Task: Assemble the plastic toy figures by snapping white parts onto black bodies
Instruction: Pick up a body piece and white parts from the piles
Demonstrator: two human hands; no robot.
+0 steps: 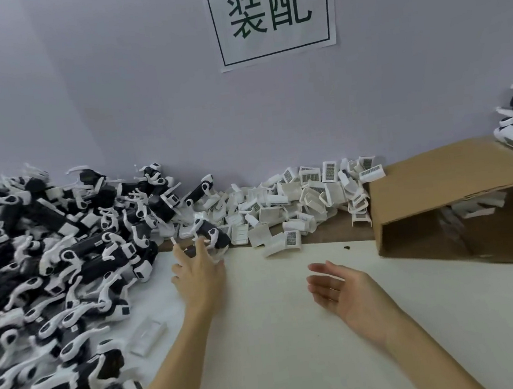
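Two bare hands are showing in the head view above a pale table (298, 349): the left hand (198, 273) is reaching forward with fingers spread and straight, its fingertips touching a black toy body (210, 233) lying at the near edge of a big black-and-white pile (49, 266) on the left. The right hand (339, 290) is hovering palm-up, relaxed and holding nothing, well apart from the loose white parts (297, 202) heaped along the wall beside a tipped cardboard box (454, 178).
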